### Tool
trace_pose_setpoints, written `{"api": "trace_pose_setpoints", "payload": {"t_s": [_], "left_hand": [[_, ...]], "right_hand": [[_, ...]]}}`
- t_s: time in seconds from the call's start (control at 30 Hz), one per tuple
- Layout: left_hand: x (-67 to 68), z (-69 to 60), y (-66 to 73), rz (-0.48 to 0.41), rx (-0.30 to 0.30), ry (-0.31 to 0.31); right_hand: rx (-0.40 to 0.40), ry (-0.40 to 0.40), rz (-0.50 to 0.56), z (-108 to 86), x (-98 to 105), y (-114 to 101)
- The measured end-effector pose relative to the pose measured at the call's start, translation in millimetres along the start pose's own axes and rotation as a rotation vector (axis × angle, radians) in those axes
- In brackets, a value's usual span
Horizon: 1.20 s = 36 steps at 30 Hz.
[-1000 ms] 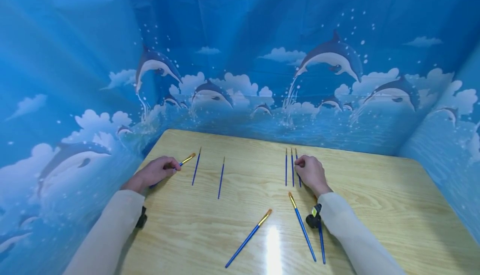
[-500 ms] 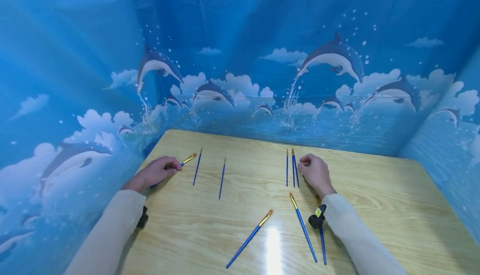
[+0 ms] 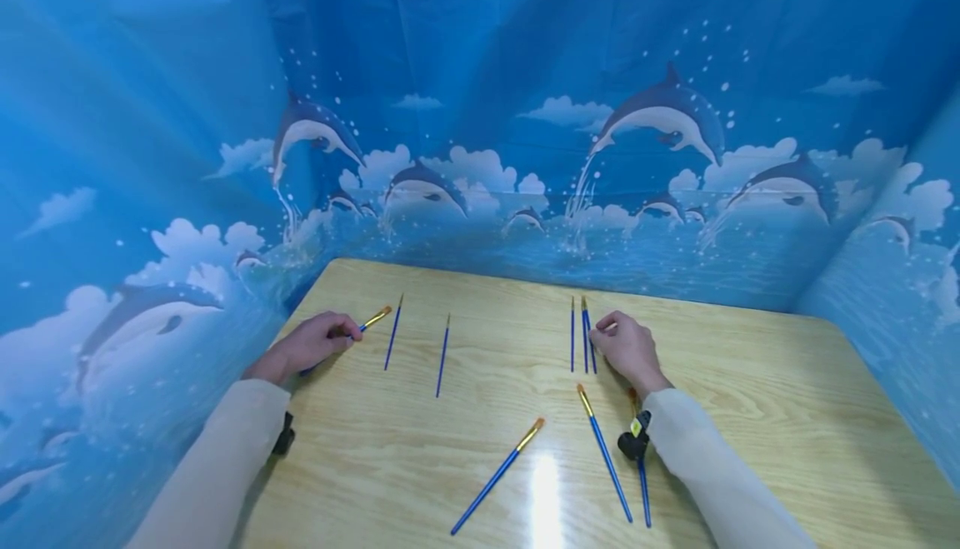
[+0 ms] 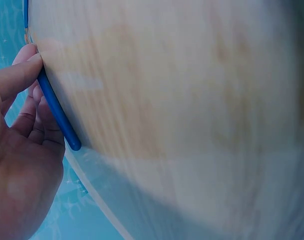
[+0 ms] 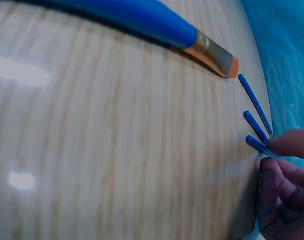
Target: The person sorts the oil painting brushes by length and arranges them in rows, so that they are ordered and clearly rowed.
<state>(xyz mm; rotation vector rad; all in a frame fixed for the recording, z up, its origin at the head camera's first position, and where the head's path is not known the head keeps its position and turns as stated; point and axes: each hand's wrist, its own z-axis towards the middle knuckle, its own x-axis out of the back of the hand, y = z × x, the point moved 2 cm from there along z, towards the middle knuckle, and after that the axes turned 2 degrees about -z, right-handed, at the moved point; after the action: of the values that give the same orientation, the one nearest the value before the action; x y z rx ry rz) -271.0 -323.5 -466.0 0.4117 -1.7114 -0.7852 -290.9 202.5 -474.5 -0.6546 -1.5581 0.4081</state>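
My left hand [image 3: 313,342] pinches a thick blue paintbrush [image 3: 375,317] near the left table edge, its gold ferrule and orange bristles pointing away to the right. In the left wrist view, thumb and fingers hold its blue handle [image 4: 58,111]. On the right, three thin blue brushes lie close together: one [image 3: 573,339] stands slightly apart, while the other two meet near their tips. My right hand [image 3: 628,351] has thumb and forefinger around the rightmost thin brush [image 5: 256,144], as the right wrist view shows.
Two thin brushes [image 3: 393,334] [image 3: 443,359] lie right of my left hand. Nearer the front are thick brushes: one slanting [image 3: 491,481], one [image 3: 609,466] right of it, and one [image 3: 644,491] partly under my right wrist. A dolphin-print sheet [image 3: 480,116] stands behind the wooden table [image 3: 510,282].
The rightmost thin brush has shifted left at its tip, now against the middle one. My right hand moved off it to the right, then came back to it. My left hand has stayed put.
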Motion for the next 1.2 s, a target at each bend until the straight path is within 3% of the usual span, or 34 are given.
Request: {"api": "trace_pose_setpoints", "payload": {"t_s": [0.8, 1.2], "left_hand": [[-0.5, 1.2, -5.5, 0.006, 0.018, 0.004], [0.6, -1.1, 1.2, -0.006, 0.018, -0.003]], "right_hand": [[0.003, -0.022, -0.043, -2.8, -1.2, -3.9], [-0.013, -0.030, -0.039, -2.5, -0.4, -4.2]]}}
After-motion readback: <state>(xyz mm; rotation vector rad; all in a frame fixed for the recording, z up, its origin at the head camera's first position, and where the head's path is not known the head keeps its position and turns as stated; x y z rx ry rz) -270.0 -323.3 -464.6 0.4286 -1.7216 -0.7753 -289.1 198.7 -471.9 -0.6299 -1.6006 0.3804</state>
